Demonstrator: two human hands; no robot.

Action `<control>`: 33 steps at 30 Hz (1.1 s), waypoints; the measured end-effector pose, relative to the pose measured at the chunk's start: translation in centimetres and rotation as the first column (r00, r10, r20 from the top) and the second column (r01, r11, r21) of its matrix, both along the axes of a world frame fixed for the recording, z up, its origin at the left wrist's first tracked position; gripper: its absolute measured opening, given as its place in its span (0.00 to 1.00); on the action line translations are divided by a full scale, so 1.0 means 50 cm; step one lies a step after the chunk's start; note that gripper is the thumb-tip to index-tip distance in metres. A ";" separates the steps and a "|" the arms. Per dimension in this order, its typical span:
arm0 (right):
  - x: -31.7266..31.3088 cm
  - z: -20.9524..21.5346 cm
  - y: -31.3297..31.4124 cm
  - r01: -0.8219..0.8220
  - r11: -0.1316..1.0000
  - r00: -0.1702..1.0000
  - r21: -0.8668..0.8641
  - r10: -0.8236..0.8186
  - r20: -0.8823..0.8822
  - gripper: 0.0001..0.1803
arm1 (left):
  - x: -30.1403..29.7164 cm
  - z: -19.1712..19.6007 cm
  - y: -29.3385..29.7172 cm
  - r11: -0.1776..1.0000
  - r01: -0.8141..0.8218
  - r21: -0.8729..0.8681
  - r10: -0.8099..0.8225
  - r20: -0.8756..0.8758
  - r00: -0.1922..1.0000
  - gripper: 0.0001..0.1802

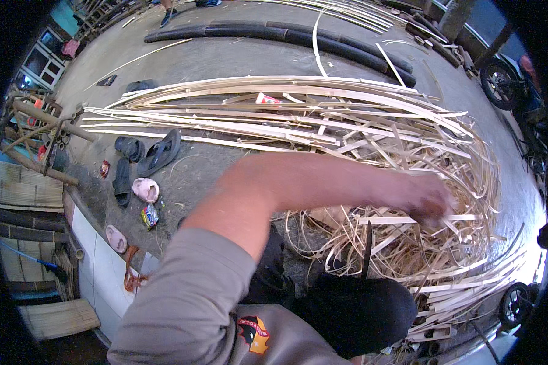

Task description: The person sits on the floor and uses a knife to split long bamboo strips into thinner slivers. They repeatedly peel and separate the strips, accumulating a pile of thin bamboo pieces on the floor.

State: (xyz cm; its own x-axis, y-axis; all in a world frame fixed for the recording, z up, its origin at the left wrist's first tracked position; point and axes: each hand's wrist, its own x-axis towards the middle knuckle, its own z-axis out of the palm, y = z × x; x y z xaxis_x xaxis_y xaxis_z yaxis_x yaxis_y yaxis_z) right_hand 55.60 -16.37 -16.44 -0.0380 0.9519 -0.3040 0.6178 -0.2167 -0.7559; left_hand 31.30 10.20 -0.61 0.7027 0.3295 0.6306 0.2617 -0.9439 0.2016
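Observation:
My left arm, in a grey sleeve, reaches across to the right. My left hand [431, 204] is blurred and lies palm down on a tangled heap of thin pale bamboo strips [408, 243]. Its fingers curl over a flat strip [383, 220], but whether they grip it is unclear. A dark narrow blade [367, 246] stands upright among the strips just above my knee in black trousers [353, 310]. My right hand is out of sight.
Long split bamboo strips [256, 112] lie spread over the concrete ground. Dark bamboo poles [298, 36] lie further back. Sandals and slippers [146, 155] sit at the left beside a low white-tiled ledge [97, 255]. Motorbike wheels [499, 82] stand at the right.

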 end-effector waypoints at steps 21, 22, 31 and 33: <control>-0.137 -0.018 0.158 -0.441 0.890 0.897 0.113 0.437 0.065 0.12 | -0.699 -0.470 -0.200 0.229 -0.964 -0.133 0.788 -0.557 0.264 0.26; -0.135 -0.030 0.159 -0.421 0.899 0.901 0.118 0.430 -0.054 0.12 | -0.711 -0.459 -0.208 0.282 -0.949 -0.142 0.837 -0.446 0.316 0.24; -0.111 -0.110 0.179 -0.366 0.921 0.900 0.133 0.386 -0.201 0.14 | -0.728 -0.237 -0.258 0.430 -0.902 -0.034 0.897 -0.102 0.431 0.20; -0.126 -0.103 0.187 -0.341 0.931 0.904 0.129 0.362 -0.225 0.16 | -0.714 -0.198 -0.273 0.402 -0.882 -0.245 0.749 -0.466 0.471 0.31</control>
